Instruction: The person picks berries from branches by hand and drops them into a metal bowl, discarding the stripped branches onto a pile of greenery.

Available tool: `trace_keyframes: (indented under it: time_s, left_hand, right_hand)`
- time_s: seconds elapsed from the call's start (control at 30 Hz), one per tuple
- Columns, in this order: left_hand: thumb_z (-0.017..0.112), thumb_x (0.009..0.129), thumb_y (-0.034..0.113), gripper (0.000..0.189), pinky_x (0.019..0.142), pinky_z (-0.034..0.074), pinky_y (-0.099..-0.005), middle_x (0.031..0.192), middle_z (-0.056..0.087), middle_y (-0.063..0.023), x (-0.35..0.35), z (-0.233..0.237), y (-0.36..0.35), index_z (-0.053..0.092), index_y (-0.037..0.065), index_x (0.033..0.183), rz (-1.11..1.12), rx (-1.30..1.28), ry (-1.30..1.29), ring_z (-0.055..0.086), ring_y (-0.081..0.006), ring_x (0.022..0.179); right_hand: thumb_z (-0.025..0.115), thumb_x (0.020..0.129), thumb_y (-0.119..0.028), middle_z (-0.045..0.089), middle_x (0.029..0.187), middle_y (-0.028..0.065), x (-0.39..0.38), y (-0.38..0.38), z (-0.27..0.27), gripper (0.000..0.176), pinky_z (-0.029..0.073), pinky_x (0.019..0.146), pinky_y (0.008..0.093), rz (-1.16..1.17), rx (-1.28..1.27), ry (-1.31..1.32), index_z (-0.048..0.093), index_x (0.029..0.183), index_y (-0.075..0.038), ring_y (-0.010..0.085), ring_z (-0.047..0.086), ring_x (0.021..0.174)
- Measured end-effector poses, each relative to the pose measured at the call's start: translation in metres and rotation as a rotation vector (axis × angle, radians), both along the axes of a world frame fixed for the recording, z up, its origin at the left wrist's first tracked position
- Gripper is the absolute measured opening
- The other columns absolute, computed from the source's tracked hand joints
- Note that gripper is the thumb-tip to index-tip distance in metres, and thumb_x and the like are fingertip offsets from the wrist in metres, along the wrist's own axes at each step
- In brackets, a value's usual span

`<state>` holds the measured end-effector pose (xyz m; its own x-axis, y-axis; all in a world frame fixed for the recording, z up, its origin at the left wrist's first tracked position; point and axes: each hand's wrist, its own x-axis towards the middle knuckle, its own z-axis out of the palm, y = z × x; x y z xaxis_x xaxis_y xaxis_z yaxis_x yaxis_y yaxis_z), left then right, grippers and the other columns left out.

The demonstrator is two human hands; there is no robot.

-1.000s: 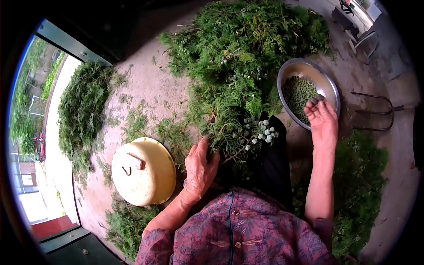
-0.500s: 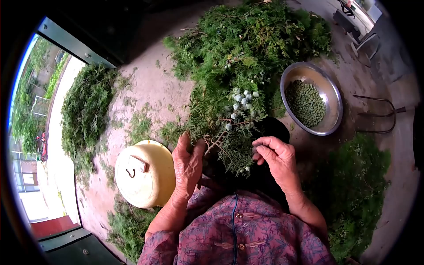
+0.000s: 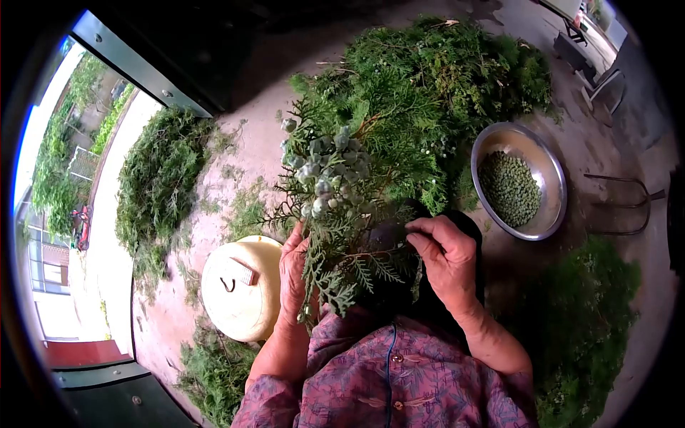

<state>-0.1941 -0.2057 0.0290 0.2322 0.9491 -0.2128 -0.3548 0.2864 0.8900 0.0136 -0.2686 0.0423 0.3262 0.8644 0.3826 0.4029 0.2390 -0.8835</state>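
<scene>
A leafy cypress branch [image 3: 342, 221] with a cluster of pale blue-green cones [image 3: 325, 167] stands up in front of my lap. My left hand [image 3: 291, 267] is closed round its lower part, with foliage covering some of the fingers. On the other side, my right hand [image 3: 446, 253] has thumb and fingers pinched together close to a side twig of the branch. What lies between those fingertips is too small to make out.
A metal basin [image 3: 556, 192] with many small green cones [image 3: 510, 189] stands at the right, near a metal fork head [image 3: 635, 207]. Cypress heaps lie ahead [image 3: 457, 78], left [image 3: 160, 171] and lower right [image 3: 585, 321]. A cream upturned tub [image 3: 242, 299] sits left of me.
My left hand has raised and turned the branch, bringing its cone cluster nearer and to the left. My right hand stays pinched at the branch's right side. The view has shifted slightly.
</scene>
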Motion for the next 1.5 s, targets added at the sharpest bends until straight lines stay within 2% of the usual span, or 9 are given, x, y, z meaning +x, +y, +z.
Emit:
trace_keyframes:
  time_s: [0.07,0.17,0.3,0.4,0.47,0.6,1.03,1.37,1.5]
  left_hand:
    - [0.051,0.089,0.015,0.034,0.072,0.051,-0.0266,0.096,0.065,-0.0073,0.003,-0.001,-0.004,0.051,0.000,0.119,0.057,-0.084,-0.150,0.062,-0.0141,0.080]
    - [0.051,0.086,0.009,0.024,0.074,0.051,-0.0266,0.093,0.066,-0.0082,0.003,0.003,-0.006,0.057,0.001,0.108,-0.105,0.555,0.555,0.063,-0.0167,0.081]
    - [0.059,0.080,0.008,0.021,0.075,0.050,-0.0322,0.090,0.064,-0.0076,0.009,-0.018,-0.006,0.060,0.003,0.100,0.049,-0.070,0.120,0.062,-0.0225,0.085]
    - [0.053,0.088,0.034,0.035,0.070,0.050,-0.0345,0.092,0.063,-0.0069,0.008,-0.028,-0.014,0.057,0.004,0.107,0.064,-0.081,0.053,0.061,-0.0225,0.082]
    - [0.048,0.089,0.047,0.047,0.069,0.049,-0.0355,0.093,0.063,-0.0080,0.019,-0.019,-0.010,0.056,0.005,0.109,0.144,-0.499,-0.316,0.060,-0.0232,0.082]
    - [0.043,0.082,0.066,0.069,0.073,0.050,-0.0325,0.096,0.062,-0.0070,0.029,0.013,-0.020,0.055,0.005,0.113,0.101,-0.371,-0.117,0.060,-0.0195,0.082]
    - [0.070,0.074,0.041,0.062,0.081,0.049,-0.0324,0.102,0.060,-0.0090,0.018,-0.009,-0.029,0.050,0.001,0.117,-0.218,-0.188,-0.357,0.059,-0.0192,0.091]
    - [0.066,0.064,0.009,0.042,0.094,0.036,-0.0433,0.095,0.064,-0.0124,0.014,-0.020,-0.025,0.057,0.004,0.105,-0.117,-0.229,0.200,0.057,-0.0312,0.094]
    - [0.057,0.073,0.005,0.029,0.071,0.051,-0.0353,0.088,0.063,-0.0119,0.028,-0.017,-0.024,0.055,0.000,0.101,-0.039,-0.210,0.152,0.062,-0.0235,0.077]
  right_hand:
    - [0.069,0.070,0.003,0.059,0.083,0.0075,0.002,0.002,0.015,0.023,0.048,0.063,0.0298,-0.045,0.101,-0.212,0.062,0.091,-0.003,0.0220,0.057,0.071]
    - [0.071,0.067,0.004,0.059,0.081,0.0071,-0.002,0.001,0.039,0.024,0.048,0.062,0.0309,-0.091,0.216,-0.329,0.063,0.089,-0.004,0.0238,0.057,0.072]
    - [0.068,0.069,0.006,0.058,0.075,0.0103,-0.018,0.006,0.038,0.027,0.048,0.057,0.0299,0.135,0.122,-0.108,0.060,0.094,-0.002,0.0247,0.059,0.063]
    - [0.071,0.068,-0.001,0.058,0.073,0.0102,-0.022,0.011,0.034,0.027,0.047,0.052,0.0312,0.182,0.025,-0.323,0.063,0.094,-0.004,0.0250,0.059,0.061]
    - [0.071,0.067,-0.002,0.057,0.072,0.0103,-0.021,0.011,0.032,0.028,0.047,0.051,0.0325,0.181,0.020,-0.387,0.063,0.094,-0.004,0.0261,0.059,0.061]
    - [0.071,0.066,-0.002,0.057,0.073,0.0103,-0.021,0.014,0.032,0.029,0.047,0.053,0.0339,0.219,-0.013,-0.437,0.063,0.094,-0.004,0.0270,0.059,0.063]
    - [0.067,0.072,-0.004,0.057,0.078,0.0109,-0.019,0.014,0.007,0.020,0.048,0.058,0.0361,0.180,-0.088,-0.244,0.060,0.090,-0.005,0.0311,0.059,0.068]
    - [0.058,0.078,0.005,0.058,0.078,0.0087,-0.017,0.010,0.000,0.014,0.047,0.060,0.0280,0.099,-0.071,-0.021,0.058,0.090,0.000,0.0200,0.059,0.068]
    - [0.056,0.083,0.002,0.058,0.078,0.0051,-0.017,0.007,-0.004,0.010,0.047,0.059,0.0237,-0.004,-0.224,0.283,0.057,0.092,-0.001,0.0132,0.058,0.067]
